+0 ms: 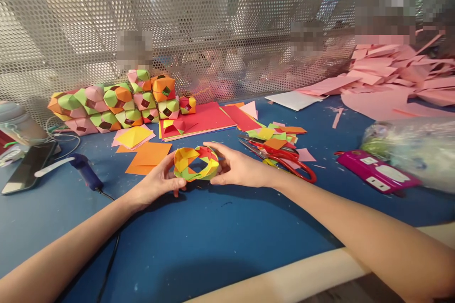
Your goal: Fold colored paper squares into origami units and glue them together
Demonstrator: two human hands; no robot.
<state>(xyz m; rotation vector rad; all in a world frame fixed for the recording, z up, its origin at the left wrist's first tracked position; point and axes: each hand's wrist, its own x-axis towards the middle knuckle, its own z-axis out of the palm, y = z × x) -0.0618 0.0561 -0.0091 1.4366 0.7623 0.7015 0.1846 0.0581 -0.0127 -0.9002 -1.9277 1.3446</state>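
Note:
A folded paper ball [183,170] in yellow, green and red, with a square opening facing me, is held just above the blue table [213,236]. My left hand [156,182] grips its left side, thumb at the lower edge. On the other side, my right hand [240,165] has its fingers and thumb around the right edge. Close behind my left hand lie orange paper squares [151,158]. Red-handled scissors [291,156] lie beyond my right wrist, among small paper scraps [272,132].
Finished paper balls [117,97] are stacked at the back left. A glue gun [85,170] and a phone [30,165] lie on the left. Red sheets [206,118] lie behind my hands. A magenta power strip [377,170], a plastic bag [412,151] and pink paper [384,71] occupy the right.

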